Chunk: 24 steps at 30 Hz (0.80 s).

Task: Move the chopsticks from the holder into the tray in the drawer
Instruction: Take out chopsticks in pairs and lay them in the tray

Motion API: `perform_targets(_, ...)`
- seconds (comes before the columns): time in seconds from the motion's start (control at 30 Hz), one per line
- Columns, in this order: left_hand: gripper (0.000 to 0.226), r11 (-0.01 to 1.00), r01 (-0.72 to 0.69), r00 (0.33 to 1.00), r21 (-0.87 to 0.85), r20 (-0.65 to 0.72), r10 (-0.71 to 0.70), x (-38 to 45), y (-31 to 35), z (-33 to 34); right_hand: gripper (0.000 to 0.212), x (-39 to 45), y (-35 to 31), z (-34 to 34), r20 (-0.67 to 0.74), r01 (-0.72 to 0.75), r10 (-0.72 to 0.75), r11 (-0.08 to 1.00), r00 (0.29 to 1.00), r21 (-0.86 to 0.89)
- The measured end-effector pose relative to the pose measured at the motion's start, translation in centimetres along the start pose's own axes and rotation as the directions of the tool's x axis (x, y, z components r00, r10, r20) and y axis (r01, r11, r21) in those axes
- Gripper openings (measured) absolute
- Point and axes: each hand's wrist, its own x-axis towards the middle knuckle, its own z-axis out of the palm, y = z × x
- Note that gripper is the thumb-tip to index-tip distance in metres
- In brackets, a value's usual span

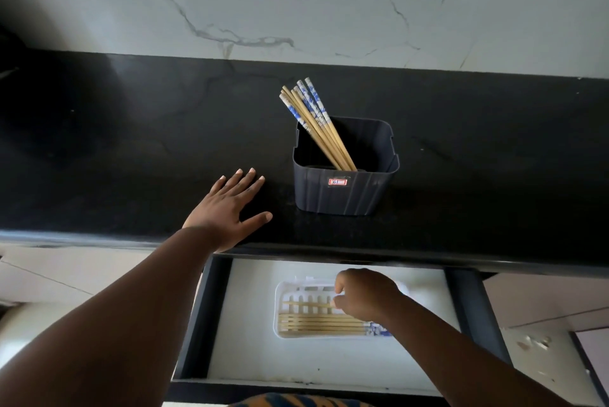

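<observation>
Head view: the right hand (364, 296) pinches one wooden chopstick (308, 304) over the white slotted plastic tray (280, 314) in the open drawer (468, 301); lay it parallel to those at 6 o'clock. The left hand (227, 209) lies flat, spread, empty on the black counter (131, 143). The dark square holder (342, 189) at 12 o'clock keeps several chopsticks; the counter edge overhangs, so lift clear.

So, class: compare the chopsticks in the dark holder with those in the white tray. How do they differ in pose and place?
The holder chopsticks lean, tops up and to the left; the tray chopsticks lie flat, side by side. The holder stands on the black counter; the tray sits in the open drawer. Only the tray group has the right hand at it. Both groups are tan with blue-patterned tops.
</observation>
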Motion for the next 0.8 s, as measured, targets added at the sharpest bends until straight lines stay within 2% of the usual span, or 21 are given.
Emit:
perform_targets(0.13, 0.086, 1.000, 0.005, 1.000, -0.012, -0.008, -0.005, 0.0, 0.0, -0.1, 0.019, -4.8, -4.3, -8.2, 0.119, 0.179, -0.214, 0.952, 0.970, 0.250)
perform_targets(0.2, 0.087, 1.000, 0.005, 1.000, -0.014, -0.016, -0.005, 0.0, 0.1, -0.1, 0.012, -6.5, -5.6, -12.2, 0.063, 0.257, -0.311, 0.869, 0.948, 0.423)
perform_targets(0.23, 0.087, 1.000, 0.007, 1.000, -0.015, -0.020, -0.007, 0.1, 0.1, -0.1, 0.008, -6.7, -5.9, -14.0, -0.024, 0.297, -0.326, 0.826, 0.945, 0.480)
perform_targets(0.3, 0.086, 1.000, 0.009, 1.000, -0.016, -0.019, -0.009, 0.0, 0.1, -0.1, 0.003, -6.1, -5.9, -17.2, -0.269, 0.369, -0.263, 0.774, 0.927, 0.514)
perform_targets(0.37, 0.086, 1.000, 0.009, 1.000, -0.023, -0.020, -0.010, 0.0, 0.1, -0.1, 0.006, -4.3, -5.4, -19.6, -0.485, 0.393, -0.127, 0.772, 0.865, 0.500)
perform_targets(0.43, 0.086, 0.999, 0.010, 1.000, -0.032, -0.028, -0.011, 0.0, 0.1, 0.0, 0.010, -2.1, -4.8, -21.1, -0.589, 0.356, -0.022, 0.815, 0.808, 0.458)
perform_targets(0.53, 0.085, 1.000, 0.007, 0.999, -0.030, -0.042, -0.009, 0.1, 0.1, 0.0, 0.004, 1.2, -4.2, -22.1, -0.641, 0.307, 0.018, 0.868, 0.767, 0.391)
perform_targets(0.63, 0.085, 0.999, 0.007, 0.999, -0.033, -0.047, -0.009, 0.1, 0.0, 0.1, 0.030, 3.6, -4.3, -22.5, -0.673, 0.272, 0.004, 0.913, 0.740, 0.304)
perform_targets(0.7, 0.084, 0.999, 0.006, 0.999, -0.043, -0.051, -0.008, 0.1, 0.0, 0.1, 0.037, 4.6, -4.8, -22.7, -0.627, 0.245, 0.014, 0.914, 0.779, 0.323)
perform_targets(0.8, 0.084, 0.999, 0.006, 0.999, -0.052, -0.053, -0.009, 0.1, 0.0, 0.1, 0.029, 5.5, -5.3, -22.8, -0.534, 0.187, 0.062, 0.897, 0.843, 0.400)
